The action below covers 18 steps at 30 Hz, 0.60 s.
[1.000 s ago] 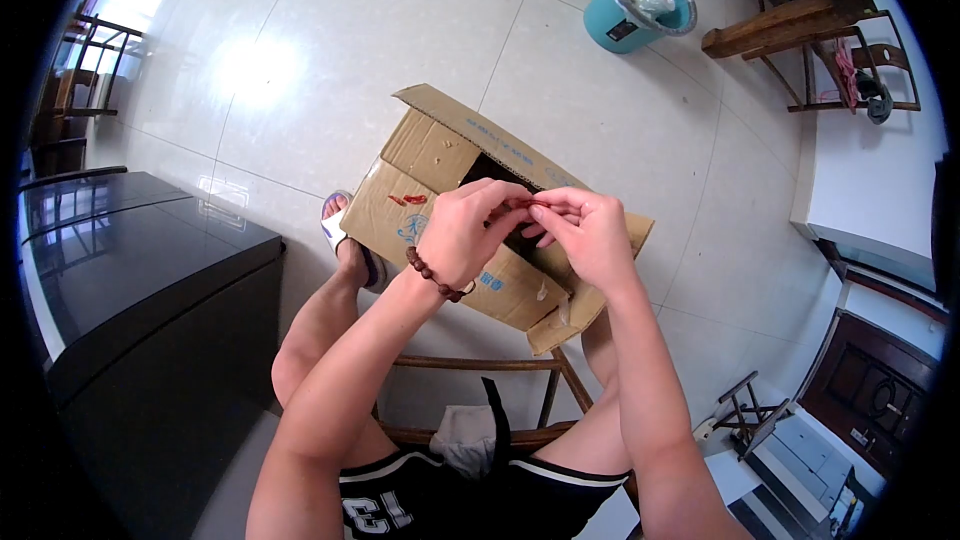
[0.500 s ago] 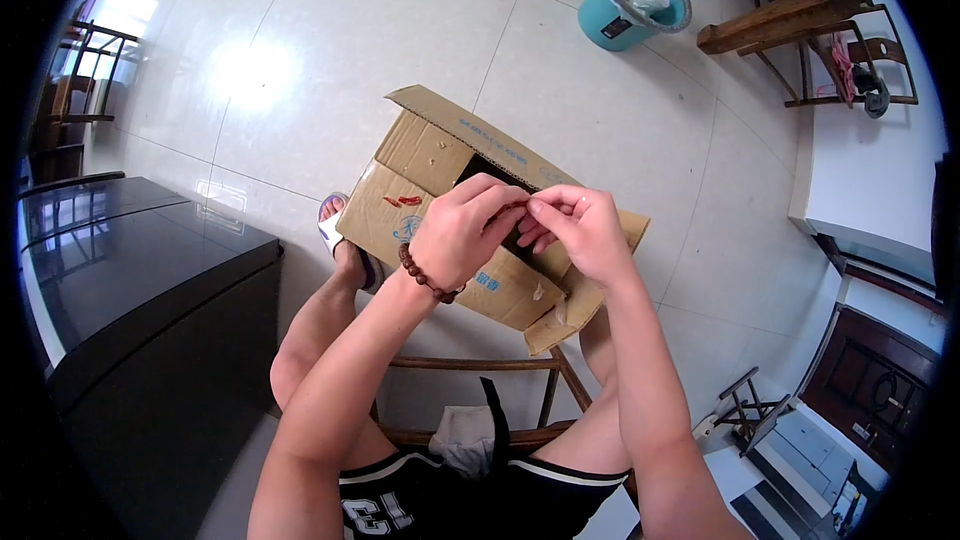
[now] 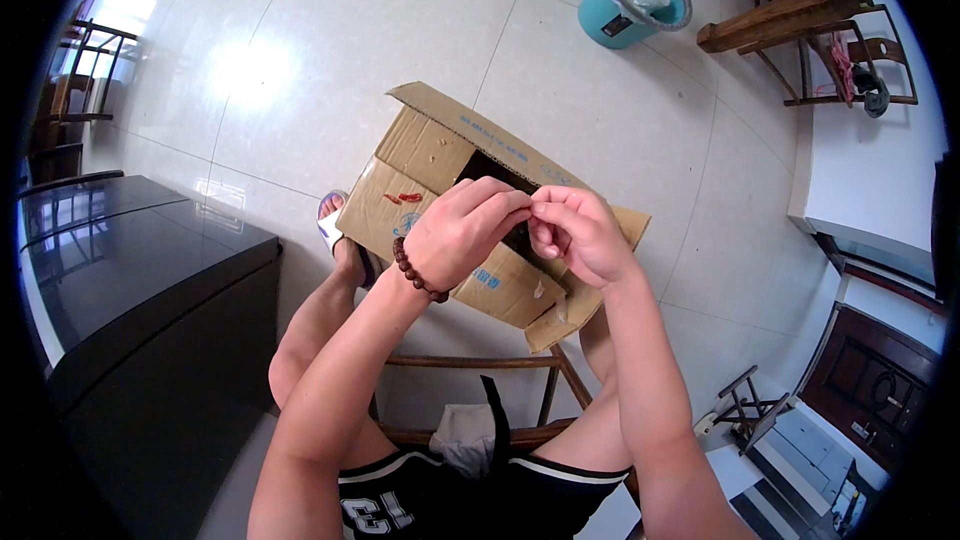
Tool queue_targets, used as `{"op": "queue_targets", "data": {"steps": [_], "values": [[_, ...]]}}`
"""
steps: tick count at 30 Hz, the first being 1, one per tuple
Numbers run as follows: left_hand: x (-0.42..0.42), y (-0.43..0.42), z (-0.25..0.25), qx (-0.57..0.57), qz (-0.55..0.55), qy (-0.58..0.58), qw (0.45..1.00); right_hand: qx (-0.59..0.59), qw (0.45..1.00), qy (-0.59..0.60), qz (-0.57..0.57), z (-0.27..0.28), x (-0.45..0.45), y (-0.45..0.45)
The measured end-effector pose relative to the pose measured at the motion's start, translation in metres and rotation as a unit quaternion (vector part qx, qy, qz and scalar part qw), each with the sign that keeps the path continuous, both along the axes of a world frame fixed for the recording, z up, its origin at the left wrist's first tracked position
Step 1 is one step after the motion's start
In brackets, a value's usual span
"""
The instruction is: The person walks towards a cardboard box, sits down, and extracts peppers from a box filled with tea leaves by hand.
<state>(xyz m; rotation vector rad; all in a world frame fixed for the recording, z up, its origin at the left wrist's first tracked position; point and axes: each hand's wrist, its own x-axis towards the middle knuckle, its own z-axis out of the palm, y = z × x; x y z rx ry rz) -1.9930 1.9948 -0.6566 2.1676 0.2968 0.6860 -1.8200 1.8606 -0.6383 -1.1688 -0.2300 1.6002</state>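
Note:
Above an open cardboard box (image 3: 415, 155), my two hands meet with the fingertips pinched together. My left hand (image 3: 455, 232) wears a brown bead bracelet (image 3: 404, 260) at the wrist, and its thumb and fingers are closed. My right hand (image 3: 588, 240) is closed too, thumb against forefinger, touching the left fingertips. Whatever lies between them is too small and covered to make out. Small red pieces that look like dried chillies (image 3: 408, 198) rest on the box's left flap. Little pale bits (image 3: 437, 145) lie on the upper part. The dark inside of the box is mostly hidden by my hands.
A teal bin (image 3: 612, 15) with rubbish stands on the tiled floor beyond the box. To the left is a glossy black cabinet (image 3: 140, 240). Wooden furniture (image 3: 775, 20) stands at the upper right. My legs flank the box, with a wooden bar (image 3: 470, 363) below it.
My right fingers have curled in and the hand has turned slightly. A reddish bit seen at my left fingertips before is now hidden. The box has barely moved.

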Motion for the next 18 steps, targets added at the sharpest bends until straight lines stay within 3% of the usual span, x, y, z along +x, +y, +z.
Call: {"op": "queue_targets", "data": {"steps": [2, 9, 12, 14, 15, 17, 18], "values": [[0.000, 0.002, 0.002, 0.023, -0.011, -0.029, 0.999, 0.011, 0.998, 0.069, -0.005, -0.001, 0.000, -0.001], [0.000, 0.000, 0.004, 0.076, -0.001, -0.016, 0.997, 0.043, 0.994, 0.098, -0.030, -0.007, -0.006, -0.002], [0.001, -0.009, 0.002, 0.050, 0.024, -0.013, 0.998, 0.027, 0.999, -0.003, -0.029, -0.005, -0.009, -0.001], [0.001, -0.015, -0.001, -0.084, 0.041, 0.038, 0.995, 0.001, 0.983, -0.185, -0.017, -0.010, -0.012, -0.003], [0.001, -0.015, -0.002, -0.084, 0.041, 0.038, 0.995, 0.001, 0.983, -0.185, -0.017, -0.009, -0.015, -0.004], [0.001, -0.013, -0.004, -0.161, 0.025, 0.110, 0.980, 0.008, 0.899, -0.437, 0.012, -0.004, -0.021, -0.005], [0.002, -0.012, -0.002, -0.161, 0.025, 0.110, 0.980, 0.008, 0.899, -0.437, 0.012, -0.001, -0.023, -0.002]]}}
